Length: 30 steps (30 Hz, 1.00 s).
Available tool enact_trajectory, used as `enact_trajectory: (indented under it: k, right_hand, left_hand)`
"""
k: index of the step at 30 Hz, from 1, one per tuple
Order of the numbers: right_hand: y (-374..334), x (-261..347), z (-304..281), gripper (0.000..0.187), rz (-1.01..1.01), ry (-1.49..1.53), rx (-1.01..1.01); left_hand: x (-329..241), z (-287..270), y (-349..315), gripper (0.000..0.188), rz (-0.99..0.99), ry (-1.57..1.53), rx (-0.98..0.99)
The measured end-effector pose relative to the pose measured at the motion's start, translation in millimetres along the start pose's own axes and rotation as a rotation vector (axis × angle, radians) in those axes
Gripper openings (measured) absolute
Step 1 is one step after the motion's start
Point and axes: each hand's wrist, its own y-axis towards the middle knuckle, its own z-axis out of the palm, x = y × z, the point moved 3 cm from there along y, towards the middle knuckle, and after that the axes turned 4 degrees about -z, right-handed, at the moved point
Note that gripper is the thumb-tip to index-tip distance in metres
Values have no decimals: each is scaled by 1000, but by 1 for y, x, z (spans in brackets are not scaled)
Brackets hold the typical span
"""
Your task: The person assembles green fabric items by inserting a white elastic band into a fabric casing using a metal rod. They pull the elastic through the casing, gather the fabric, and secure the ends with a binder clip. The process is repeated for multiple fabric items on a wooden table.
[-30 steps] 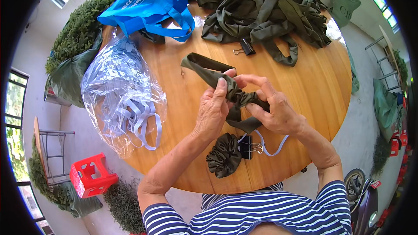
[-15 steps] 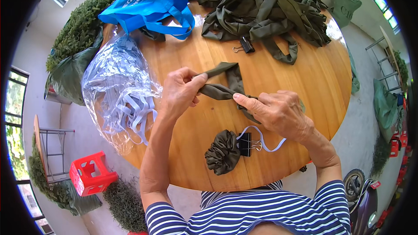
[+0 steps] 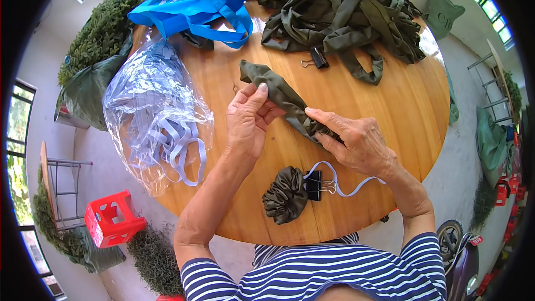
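A dark olive fabric tube (image 3: 281,96) stretches between my hands above the round wooden table. My left hand (image 3: 252,114) pinches it near its upper left end, thumb on top. The lower right end is bunched in my right hand (image 3: 356,140), whose fingers close round it with the index finger pointing along the cloth. Below lies a gathered olive scrunchie-like bundle (image 3: 285,195). Beside it a black binder clip (image 3: 315,185) sits at a white elastic band (image 3: 346,194), which runs up toward my right hand; whether the two are joined is hidden.
A heap of olive cloth strips (image 3: 345,17) covers the table's far side, with another binder clip (image 3: 319,57) in front. At the left lie a clear plastic bag (image 3: 159,111) of white elastic and a blue tote bag (image 3: 192,8). A red stool (image 3: 114,220) stands on the floor.
The cloth has gone from a folded loop to a straighter diagonal length between my hands. My left hand has moved right and slightly down. The white band now reaches farther right.
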Motion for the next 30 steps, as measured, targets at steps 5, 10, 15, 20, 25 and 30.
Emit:
enact_trajectory:
  k: [5, 10, 15, 20, 25, 30]
  right_hand:
    - [2, -7, 10, 45, 220, 115, -12]
    - [4, -15, 7, 45, 102, 145, -38]
    - [4, -16, 6, 46, 21, 99, -26]
    - [0, -14, 11, 36, 46, 51, 119]
    - [0, -32, -5, 23, 160, -24, 443]
    - [1, -44, -29, 30, 361, 288, 556]
  left_hand:
    - [38, 22, -25, 21, -76, 11, 1]
    - [30, 20, -17, 22, -134, 133, 104]
    - [6, 21, -13, 17, -229, 174, 125]
    - [-21, 4, -3, 15, 142, 239, -41]
    - [-52, -12, 3, 11, 328, 185, -116]
    - [-63, -12, 3, 11, 351, 106, -189]
